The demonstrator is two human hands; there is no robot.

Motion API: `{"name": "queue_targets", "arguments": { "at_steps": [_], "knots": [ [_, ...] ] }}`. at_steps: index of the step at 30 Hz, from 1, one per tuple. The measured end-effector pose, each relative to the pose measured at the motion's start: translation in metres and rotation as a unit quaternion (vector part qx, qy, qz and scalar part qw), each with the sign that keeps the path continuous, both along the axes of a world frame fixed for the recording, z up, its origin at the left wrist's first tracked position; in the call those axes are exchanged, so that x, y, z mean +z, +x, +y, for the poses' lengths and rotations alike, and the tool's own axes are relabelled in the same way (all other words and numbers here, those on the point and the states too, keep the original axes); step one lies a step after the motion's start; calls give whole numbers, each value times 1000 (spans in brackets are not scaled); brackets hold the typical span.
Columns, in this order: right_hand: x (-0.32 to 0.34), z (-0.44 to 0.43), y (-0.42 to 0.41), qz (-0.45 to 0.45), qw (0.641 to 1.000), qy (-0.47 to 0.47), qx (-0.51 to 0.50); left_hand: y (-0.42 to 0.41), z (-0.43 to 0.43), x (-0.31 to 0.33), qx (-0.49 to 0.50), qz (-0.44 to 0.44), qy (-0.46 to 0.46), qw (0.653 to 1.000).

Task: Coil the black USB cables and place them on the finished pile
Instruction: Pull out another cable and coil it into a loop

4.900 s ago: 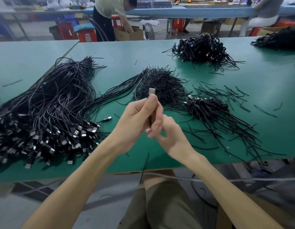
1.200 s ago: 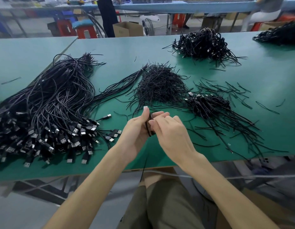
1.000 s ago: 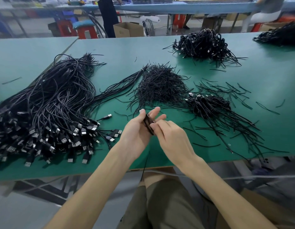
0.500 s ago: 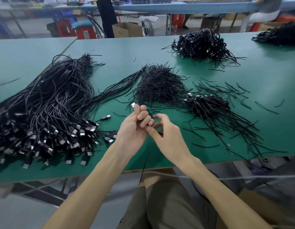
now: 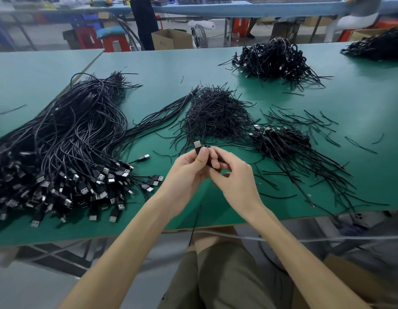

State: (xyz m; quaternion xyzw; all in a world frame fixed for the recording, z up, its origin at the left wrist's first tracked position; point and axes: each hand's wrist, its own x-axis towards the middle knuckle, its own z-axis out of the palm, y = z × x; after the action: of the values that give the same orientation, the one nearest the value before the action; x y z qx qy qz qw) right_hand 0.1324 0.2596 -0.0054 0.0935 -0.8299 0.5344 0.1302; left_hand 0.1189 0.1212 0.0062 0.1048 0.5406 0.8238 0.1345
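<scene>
two grips meet just above the near edge of the counter (image 5: 162,68), both clenched on one black usb cable (image 5: 197,144). the left grip (image 5: 189,172) pinches the cable right under its silver plug, thumb flat on the black housing, plug pointing up and away. the right grip (image 5: 233,179) curls its fingers round the dark bundle touching the left thumb. most of the coil is hidden between the fingers, so it cannot be told how many turns it has or whether a tie is on it.

the step in hand looks like closing up the coil. to do it well, the left pinch should act as the fixed anchor while the right lays each loop the same size against the last. the bundle should be squeezed flat so no loop springs free, and the loose tail kept short. any tie would come from the heap of thin ties (image 5: 215,114) just beyond the hands and go tight round the middle.

a heap of loose cables (image 5: 59,141) lies to the left. the pile of bundled cables (image 5: 280,141) near the right grip is probably the finished pile.
</scene>
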Motion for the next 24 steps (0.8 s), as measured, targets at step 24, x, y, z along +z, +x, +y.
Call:
{"name": "queue_targets", "arguments": {
  "at_steps": [24],
  "knots": [
    [11,16,-11,-124,981,113,99,-3,-22,-8,63,85,-193,975]
  ]
}}
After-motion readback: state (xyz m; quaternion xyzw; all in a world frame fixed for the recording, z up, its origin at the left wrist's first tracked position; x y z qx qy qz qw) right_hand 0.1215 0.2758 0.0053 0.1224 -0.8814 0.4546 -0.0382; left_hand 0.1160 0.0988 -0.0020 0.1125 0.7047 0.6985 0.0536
